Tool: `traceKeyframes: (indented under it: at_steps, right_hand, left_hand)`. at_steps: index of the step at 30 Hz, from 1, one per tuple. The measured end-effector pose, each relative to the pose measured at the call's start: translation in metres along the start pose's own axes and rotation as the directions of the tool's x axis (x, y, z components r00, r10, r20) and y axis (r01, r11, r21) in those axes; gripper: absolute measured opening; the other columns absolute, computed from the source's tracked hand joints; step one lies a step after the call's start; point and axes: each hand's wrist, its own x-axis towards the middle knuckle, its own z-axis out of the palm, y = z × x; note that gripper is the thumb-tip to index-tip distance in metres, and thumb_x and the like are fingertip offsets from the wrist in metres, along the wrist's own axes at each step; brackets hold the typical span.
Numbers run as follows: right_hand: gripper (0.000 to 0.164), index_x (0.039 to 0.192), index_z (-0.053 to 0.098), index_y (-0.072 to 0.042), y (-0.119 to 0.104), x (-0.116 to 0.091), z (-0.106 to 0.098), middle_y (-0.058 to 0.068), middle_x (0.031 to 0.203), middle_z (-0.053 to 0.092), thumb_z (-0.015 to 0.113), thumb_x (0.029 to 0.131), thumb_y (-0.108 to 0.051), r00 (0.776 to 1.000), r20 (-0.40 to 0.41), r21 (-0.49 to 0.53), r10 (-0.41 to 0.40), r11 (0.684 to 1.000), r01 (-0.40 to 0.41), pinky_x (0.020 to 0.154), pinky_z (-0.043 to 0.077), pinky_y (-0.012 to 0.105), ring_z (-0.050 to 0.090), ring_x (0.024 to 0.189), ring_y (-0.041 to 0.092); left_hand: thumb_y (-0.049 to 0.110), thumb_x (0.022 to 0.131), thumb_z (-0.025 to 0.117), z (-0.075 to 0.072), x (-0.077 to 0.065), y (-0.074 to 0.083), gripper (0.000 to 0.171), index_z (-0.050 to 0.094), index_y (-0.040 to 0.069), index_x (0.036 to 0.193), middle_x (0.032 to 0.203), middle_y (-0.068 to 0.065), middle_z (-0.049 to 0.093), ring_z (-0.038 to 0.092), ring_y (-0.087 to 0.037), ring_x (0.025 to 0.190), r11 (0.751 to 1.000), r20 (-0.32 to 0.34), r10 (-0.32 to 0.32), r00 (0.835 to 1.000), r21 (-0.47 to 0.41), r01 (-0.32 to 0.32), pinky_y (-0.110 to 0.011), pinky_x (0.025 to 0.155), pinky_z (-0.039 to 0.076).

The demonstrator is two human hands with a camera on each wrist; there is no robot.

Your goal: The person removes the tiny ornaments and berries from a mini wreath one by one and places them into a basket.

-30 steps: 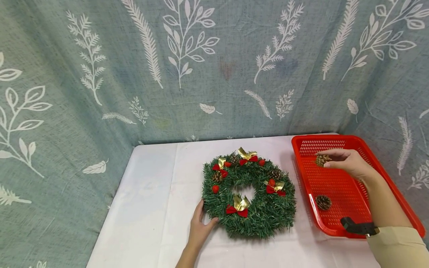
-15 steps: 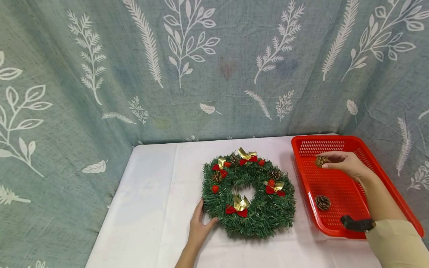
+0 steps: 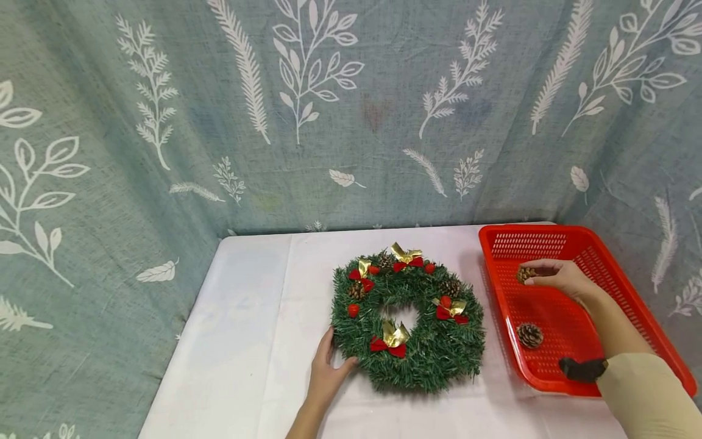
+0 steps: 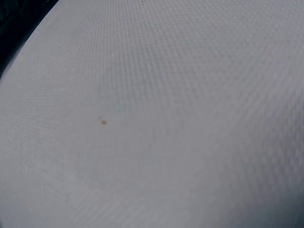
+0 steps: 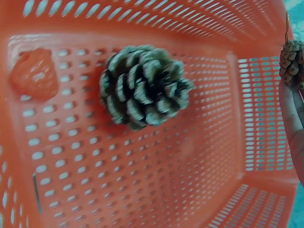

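Note:
A green wreath (image 3: 439, 344) with gold and red bows, red berries and small pine cones lies on the white table. At its lower left edge my left hand (image 3: 325, 379) holds the rim, thumb in front and fingers along the side; some fingertips are hidden by the greenery. Over the red basket (image 3: 498, 317), my right hand (image 3: 565, 280) pinches a small brown pine cone (image 3: 524, 275) between thumb and fingers. The right wrist view catches this pine cone (image 5: 290, 66) at its right edge, with a thin gold wire on top. The left wrist view has only blurred white cloth.
Another, larger pine cone (image 3: 529, 335) lies in the basket; beside it in the right wrist view is a red berry-like piece (image 5: 35, 74). A patterned grey-green curtain (image 3: 307, 183) hangs behind the table. White tablecloth (image 3: 236, 329) stretches left of the wreath.
My right hand, with the pine cone, has come slightly down toward the near side over the basket. My left hand and the wreath have stayed in place.

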Motion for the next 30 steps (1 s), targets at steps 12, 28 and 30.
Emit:
traceKeyframes:
  at_steps: [12,28,30]
  right_hand:
    - [0.046,0.122,0.06,0.005,0.028,0.003,0.009,-0.018,0.094,0.067,0.073,0.084,-0.018,0.999,0.033,-0.002,0.014,1.0,-0.014,0.075,0.054,0.016,0.061,0.086,-0.003]
    - [0.042,0.119,0.064,-0.001,0.046,0.013,0.021,-0.016,0.095,0.065,0.073,0.084,-0.023,0.995,-0.049,0.041,0.09,0.995,-0.088,0.074,0.052,0.015,0.057,0.083,-0.003]
    - [0.045,0.121,0.063,0.0,0.046,0.014,0.021,-0.014,0.096,0.066,0.073,0.084,-0.024,0.994,-0.052,0.034,0.099,0.995,-0.097,0.074,0.053,0.016,0.057,0.083,-0.003]
  left_hand:
    - [0.011,0.076,0.079,-0.004,-0.005,0.001,0.084,0.031,-0.01,0.142,0.146,-0.029,0.031,0.032,-0.04,0.135,0.998,-0.008,-0.035,0.999,0.056,0.036,-0.033,0.112,0.033]
    - [0.008,0.075,0.079,-0.001,-0.001,-0.002,0.085,0.03,-0.012,0.141,0.146,-0.03,0.031,0.03,-0.039,0.136,1.0,-0.01,-0.007,1.0,0.005,0.007,-0.004,0.104,0.024]
    - [0.009,0.075,0.079,0.0,0.0,-0.003,0.085,0.029,-0.012,0.141,0.147,-0.03,0.03,0.029,-0.039,0.136,1.0,-0.006,-0.011,1.0,0.002,0.011,-0.003,0.104,0.024]
